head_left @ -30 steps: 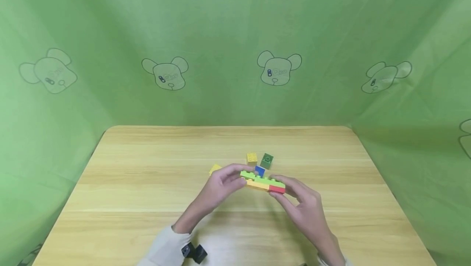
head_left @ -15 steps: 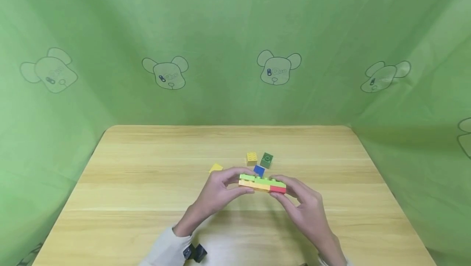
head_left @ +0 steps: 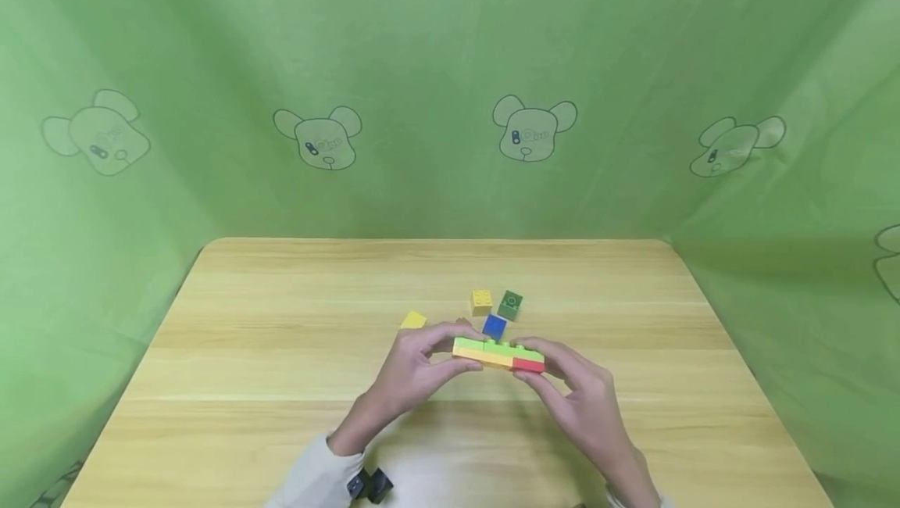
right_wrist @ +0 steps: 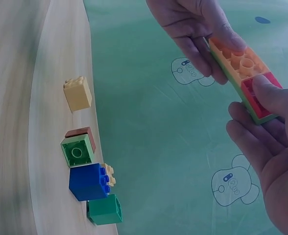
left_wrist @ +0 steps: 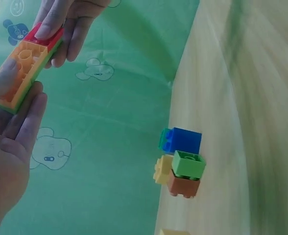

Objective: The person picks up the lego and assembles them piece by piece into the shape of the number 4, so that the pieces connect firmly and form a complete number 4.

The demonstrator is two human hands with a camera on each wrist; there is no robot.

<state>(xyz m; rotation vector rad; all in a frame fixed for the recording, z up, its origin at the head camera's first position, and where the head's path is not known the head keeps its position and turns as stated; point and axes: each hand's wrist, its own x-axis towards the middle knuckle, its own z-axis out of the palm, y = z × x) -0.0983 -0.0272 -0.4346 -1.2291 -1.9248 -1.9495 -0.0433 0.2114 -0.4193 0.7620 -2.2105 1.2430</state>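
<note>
Both hands hold a joined strip of toy building bricks in the air over the table. Light green bricks (head_left: 516, 352) form its top layer; below them are an orange brick (head_left: 485, 356) and, at the right end, a red brick (head_left: 529, 365). My left hand (head_left: 411, 363) pinches the orange end, thumb underneath and fingers on top. The right hand (head_left: 587, 395) grips the red end likewise. In the right wrist view the hollow undersides of the orange brick (right_wrist: 247, 65) and red brick (right_wrist: 252, 100) show between the thumbs.
Loose bricks lie beyond the hands: a yellow one (head_left: 481, 303), a dark green one (head_left: 510, 305), a blue one (head_left: 494, 327) and another yellow one (head_left: 413, 320) further left. The left wrist view adds a light green brick (left_wrist: 189, 165) beside a brown one (left_wrist: 183, 184).
My left thumb has shifted from the strip's left end to its underside. The left light green brick, earlier offset with a gap, now sits flush on the orange brick. The right hand barely moved.
</note>
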